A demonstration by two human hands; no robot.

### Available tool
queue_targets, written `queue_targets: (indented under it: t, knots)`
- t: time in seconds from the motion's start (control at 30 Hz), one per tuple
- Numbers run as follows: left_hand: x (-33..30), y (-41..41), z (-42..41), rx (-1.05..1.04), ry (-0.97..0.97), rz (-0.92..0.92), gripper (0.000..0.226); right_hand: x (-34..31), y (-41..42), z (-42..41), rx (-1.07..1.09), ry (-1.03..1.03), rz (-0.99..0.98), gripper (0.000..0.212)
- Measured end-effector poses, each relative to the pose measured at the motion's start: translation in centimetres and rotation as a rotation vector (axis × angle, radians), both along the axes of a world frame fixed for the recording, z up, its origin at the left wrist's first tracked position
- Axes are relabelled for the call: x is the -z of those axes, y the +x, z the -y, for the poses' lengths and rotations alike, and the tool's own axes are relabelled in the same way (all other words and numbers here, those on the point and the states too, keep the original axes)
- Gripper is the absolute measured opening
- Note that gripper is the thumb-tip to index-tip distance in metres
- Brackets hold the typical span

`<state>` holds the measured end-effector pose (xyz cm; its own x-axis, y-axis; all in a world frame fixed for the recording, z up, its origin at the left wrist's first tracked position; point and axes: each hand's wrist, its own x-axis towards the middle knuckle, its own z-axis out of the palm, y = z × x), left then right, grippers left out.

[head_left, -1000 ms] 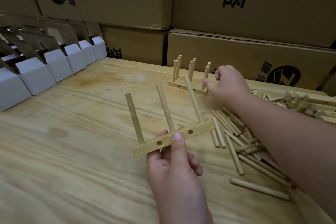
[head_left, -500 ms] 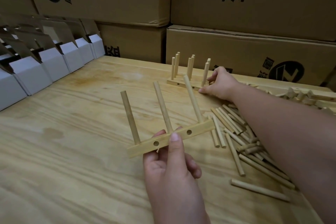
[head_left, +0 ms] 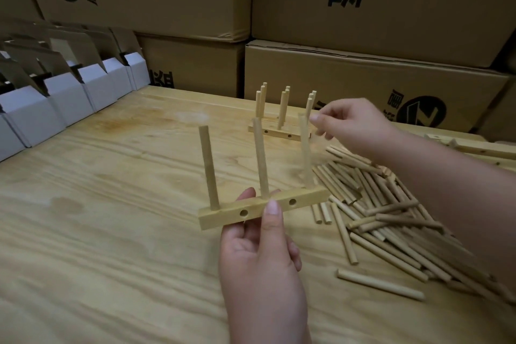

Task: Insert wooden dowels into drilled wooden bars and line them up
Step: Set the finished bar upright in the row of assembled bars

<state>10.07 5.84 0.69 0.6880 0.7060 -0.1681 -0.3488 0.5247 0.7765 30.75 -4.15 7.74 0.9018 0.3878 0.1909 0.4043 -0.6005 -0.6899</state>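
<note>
A: Left hand (head_left: 259, 248) pinching the bar (head_left: 262, 208) at its middle, thumb on the front face, fingers behind. Bar up off the desk (head_left: 111, 218), three dowels (head_left: 261, 158) standing in it.

B: And the right hand (head_left: 350, 126)?

A: Lifted away from the finished bars (head_left: 279, 131) at the back, where half a second ago it lay against them. Now loose, fingers half spread, nothing in it, near the tip of the held bar's rightmost dowel.

B: Meaning for the job?

A: Probably done nudging that back group straight. Held bar likely next to join the row.

B: Further out?

A: Loose dowels (head_left: 391, 212) heaped on the right, spare bars (head_left: 474, 148) beyond, white cartons (head_left: 69, 98) left, brown boxes (head_left: 363, 8) behind.
</note>
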Motion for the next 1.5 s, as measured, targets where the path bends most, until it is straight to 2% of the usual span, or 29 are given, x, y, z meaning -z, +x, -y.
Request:
queue_targets:
  t: [0.03,0.1,0.17,0.2,0.23,0.27,0.37,0.57,0.63,0.73,0.8,0.93,1.03,1.17,1.5]
  knots:
    - [-0.1,0.0,0.1,0.023,0.014,0.003,0.023,-0.9,-2.0,0.6,-0.154,0.022,-0.086,0.032]
    - [0.0,0.0,0.3,0.080,0.036,0.016,0.022,-2.2,-6.1,1.5,-0.429,-0.060,-0.233,0.040]
    - [0.1,0.0,0.5,0.136,0.058,0.023,0.021,-2.6,-8.5,2.3,-0.549,-0.181,-0.278,0.037]
    - [0.2,0.0,0.6,0.148,0.062,0.022,0.020,-2.4,-8.9,2.7,-0.557,-0.180,-0.267,0.028]
    - [0.2,0.0,0.6,0.151,0.061,0.020,0.019,-2.2,-9.2,3.0,-0.541,-0.135,-0.272,0.017]
    - [0.2,0.0,0.6,0.151,0.059,0.018,0.019,-2.1,-9.3,3.4,-0.510,-0.089,-0.296,0.017]
    - [0.2,0.1,0.5,0.138,0.025,0.022,0.022,-1.6,-9.5,4.4,-0.458,0.037,-0.438,0.031]
    - [0.1,0.0,0.6,0.149,0.074,0.013,0.029,-0.1,-9.3,4.3,-0.481,-0.076,-0.426,0.031]
    - [-0.1,0.1,0.5,0.141,0.034,0.002,0.029,0.0,-9.1,3.6,-0.475,-0.087,-0.426,0.024]
    - [-0.2,0.3,0.4,0.131,-0.064,-0.026,0.031,0.2,-7.3,2.7,-0.378,-0.068,-0.341,0.020]
    - [-0.2,0.4,0.4,0.123,-0.106,-0.046,0.034,0.5,-4.8,1.8,-0.197,-0.087,-0.232,0.019]
    - [-0.3,0.4,0.2,0.119,-0.131,-0.050,0.029,1.1,0.6,0.1,0.039,-0.242,-0.071,0.014]
    - [-0.3,0.4,0.2,0.127,-0.133,-0.044,0.028,2.2,3.2,-1.1,0.075,-0.314,-0.026,0.023]
    - [-0.3,0.3,0.2,0.149,-0.133,-0.039,0.028,3.6,4.8,-2.4,0.103,-0.385,0.005,0.022]
    - [-0.2,0.2,0.3,0.164,-0.097,-0.048,0.022,4.5,6.1,-2.9,0.236,-0.363,0.029,0.018]
